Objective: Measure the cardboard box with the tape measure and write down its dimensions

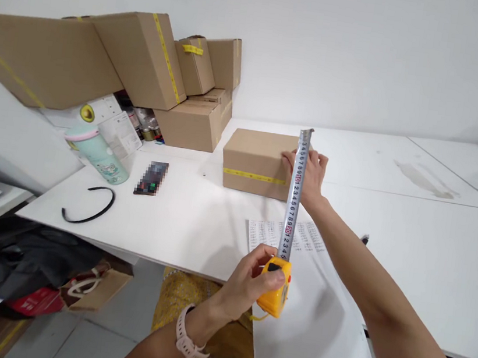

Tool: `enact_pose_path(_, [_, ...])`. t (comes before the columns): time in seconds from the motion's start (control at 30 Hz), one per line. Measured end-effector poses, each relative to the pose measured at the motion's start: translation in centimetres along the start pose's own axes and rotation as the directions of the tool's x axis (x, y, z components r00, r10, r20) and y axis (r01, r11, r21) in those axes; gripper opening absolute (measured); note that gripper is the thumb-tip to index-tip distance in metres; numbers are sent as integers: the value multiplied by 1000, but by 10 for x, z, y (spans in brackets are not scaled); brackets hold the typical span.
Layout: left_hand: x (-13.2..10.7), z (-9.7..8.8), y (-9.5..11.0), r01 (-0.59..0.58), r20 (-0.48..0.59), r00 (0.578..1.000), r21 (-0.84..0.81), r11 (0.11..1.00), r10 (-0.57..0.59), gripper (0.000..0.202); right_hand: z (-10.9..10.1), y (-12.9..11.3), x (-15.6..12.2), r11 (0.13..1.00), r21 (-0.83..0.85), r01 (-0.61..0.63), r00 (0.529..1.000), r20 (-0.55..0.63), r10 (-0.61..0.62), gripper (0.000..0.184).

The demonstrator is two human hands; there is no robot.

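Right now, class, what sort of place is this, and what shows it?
Probably a workroom or small office: taped cardboard boxes stacked by the wall, a white table, and a tape measure in the left hand.

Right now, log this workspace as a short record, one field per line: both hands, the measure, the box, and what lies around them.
Left hand: holds the yellow tape measure
Right hand: at the right end of the cardboard box
Blade: extended, crossing in front of the box; contact unclear
Box marking: yellow tape strip along the near side
Paper: extends past the near table edge
Table left: phone, teal bottle, black curved band
Back left: piled cartons
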State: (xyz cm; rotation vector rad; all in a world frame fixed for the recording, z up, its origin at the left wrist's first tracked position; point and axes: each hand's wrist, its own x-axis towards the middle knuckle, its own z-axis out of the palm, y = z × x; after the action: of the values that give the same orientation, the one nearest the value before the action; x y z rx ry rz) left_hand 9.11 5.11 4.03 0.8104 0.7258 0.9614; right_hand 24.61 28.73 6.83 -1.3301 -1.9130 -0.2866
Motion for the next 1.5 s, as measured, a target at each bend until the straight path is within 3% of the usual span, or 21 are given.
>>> enact_pose_path(0.07, [-6, -2, -5, 32, 12, 999, 33, 999, -33, 41, -8, 8, -17, 990, 93, -103, 995, -1, 103, 40])
enact_pose_path(0.13, [-10, -5, -8, 60, 27, 998, 101, 993, -63, 40, -29, 16, -31, 924, 263, -279, 953, -39, 299, 45])
enact_pose_path(0.2, [-14, -6, -10, 79, 44, 995, 206, 975, -90, 37, -59, 22, -44, 740, 524, -421, 876, 22, 482, 55])
enact_pose_path(0.27, [-17, -6, -11, 98, 61, 990, 324, 941, -124, 36, -92, 24, -56, 520, 695, -497, 820, 180, 544, 60])
enact_pose_path(0.3, [-18, -6, -12, 112, 70, 986, 378, 919, -149, 35, -108, 24, -62, 466, 716, -520, 803, 223, 553, 55])
enact_pose_path(0.4, [-21, -3, -17, 149, 87, 972, 485, 862, -217, 37, -140, 22, -86, 444, 713, -543, 765, 202, 612, 32])
enact_pose_path(0.5, [-20, 1, -24, 120, 67, 983, 487, 865, -173, 60, -149, 8, -122, 442, 703, -557, 746, 190, 638, 26])
enact_pose_path(0.57, [-19, 4, -26, 79, 39, 993, 486, 870, -112, 79, -146, -7, -149, 483, 657, -579, 778, 268, 568, 31])
enact_pose_path(0.63, [-17, 5, -24, 52, 14, 998, 521, 852, -69, 87, -141, -21, -172, 559, 572, -599, 800, 435, 412, 40])
enact_pose_path(0.7, [-15, 2, -17, 30, -9, 999, 575, 817, -31, 88, -136, -24, -184, 621, 484, -616, 762, 567, 313, 48])
enact_pose_path(0.77, [-13, -4, -6, 16, -45, 999, 633, 774, 16, 85, -133, -8, -185, 692, 330, -642, 729, 544, 417, 49])
enact_pose_path(0.83, [-11, -14, 7, 14, -118, 988, 709, 705, 99, 80, -128, 22, -178, 736, 29, -676, 697, 348, 627, 46])
enact_pose_path(0.9, [-8, -27, 22, 54, -217, 950, 822, 567, 224, 77, -123, 54, -171, 672, -286, -683, 630, 234, 740, 47])
enact_pose_path(0.97, [-1, -40, 36, 166, -290, 890, 925, 342, 352, 75, -115, 80, -167, 613, -459, -643, 560, 265, 785, 53])
enact_pose_path(1.03, [7, -52, 47, 305, -320, 846, 947, 106, 425, 73, -107, 94, -168, 627, -510, -589, 521, 354, 777, 52])
enact_pose_path(1.1, [17, -64, 54, 402, -337, 832, 914, -60, 441, 70, -101, 101, -170, 679, -474, -561, 534, 419, 734, 40])
enact_pose_path(1.2, [31, -82, 61, 469, -364, 837, 862, -192, 409, 64, -105, 104, -174, 699, -268, -662, 574, 418, 704, 27])
enact_pose_path(1.27, [38, -92, 63, 472, -356, 851, 841, -264, 386, 59, -117, 101, -175, 617, 57, -785, 582, 410, 702, 26])
enact_pose_path(1.3, [40, -94, 63, 464, -332, 856, 831, -306, 396, 56, -125, 97, -176, 537, 249, -806, 589, 422, 689, 26])
enact_pose_path(1.4, [41, -86, 49, 381, -147, 855, 829, -409, 498, 46, -146, 77, -175, 306, 636, -709, 664, 455, 593, 29])
enact_pose_path(1.5, [35, -50, 13, 111, 111, 872, 904, -412, 477, 34, -150, 47, -174, 308, 699, -646, 736, 461, 497, 35])
